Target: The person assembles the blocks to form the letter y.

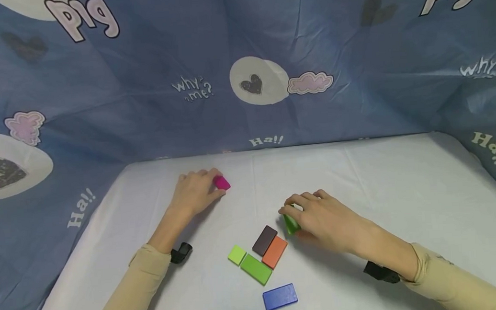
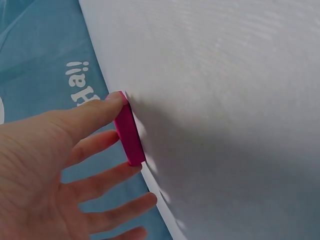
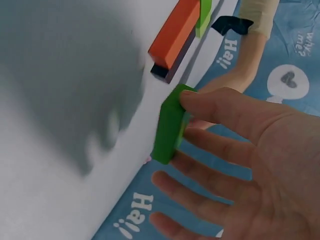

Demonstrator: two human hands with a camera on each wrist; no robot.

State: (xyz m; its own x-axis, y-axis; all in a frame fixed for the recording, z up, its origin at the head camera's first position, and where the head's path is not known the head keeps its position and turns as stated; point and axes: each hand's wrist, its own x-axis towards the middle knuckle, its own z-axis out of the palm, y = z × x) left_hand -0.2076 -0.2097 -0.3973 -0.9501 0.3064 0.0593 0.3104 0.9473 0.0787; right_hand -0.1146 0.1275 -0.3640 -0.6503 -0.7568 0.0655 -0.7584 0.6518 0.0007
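Observation:
My left hand pinches a magenta block at the far left part of the table. In the left wrist view the thumb lies on one end of this slim magenta block and a fingertip touches the other. My right hand holds a green block with angled edges between thumb and fingers. The right wrist view shows this green block near the table, its far side partly hidden. Just left of it, a dark purple block lies against an orange block.
A longer green block touches the orange one's lower end, with a small lime block beside it. Nearer me lies a blue block. White cloth covers the table; a printed blue curtain stands behind and at both sides.

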